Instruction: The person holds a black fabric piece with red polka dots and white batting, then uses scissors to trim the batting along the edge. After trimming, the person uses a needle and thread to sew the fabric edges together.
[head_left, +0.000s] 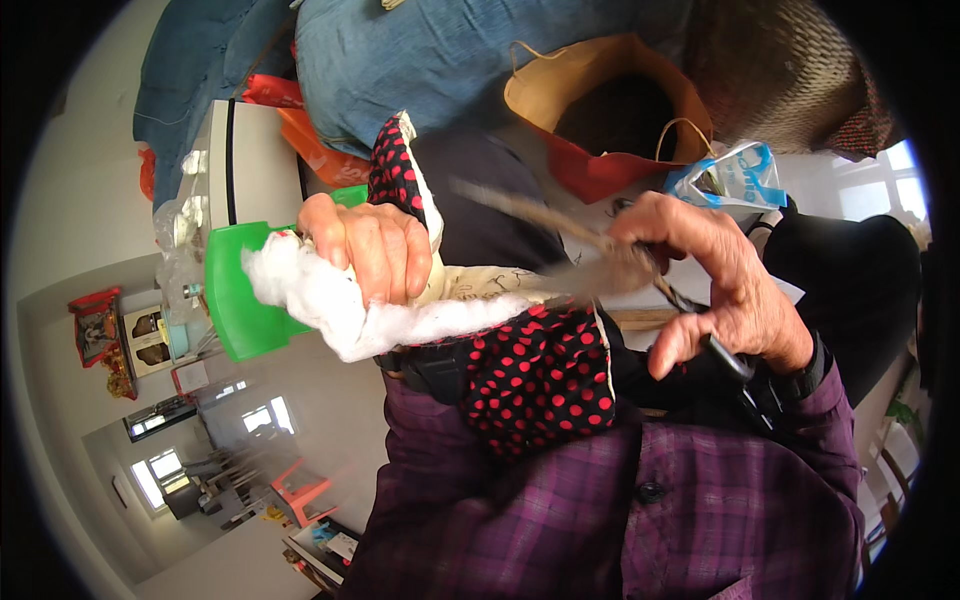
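Observation:
In my left hand (371, 251) I grip black cloth with red polka dots (536, 375) and its cream lining (480, 283), which bears handwriting. A thick roll of white stuffing (322, 300) runs along the cloth's edge, from beside my left fingers toward the right. My right hand (720, 277) holds metal scissors (607, 244) by the handles. Their blades are spread apart and blurred, pointing left; the lower blade is close to the right end of the lining and stuffing. Whether it touches them cannot be told. One dotted flap stands up above my left hand.
A green plastic piece (247, 292) lies left of my left hand, near a white cabinet (251, 161). Beyond my knees are a large paper bag (585, 90), a white and blue plastic bag (739, 176) and furniture covered in blue cloth (450, 60). A red stool (300, 491) stands further off.

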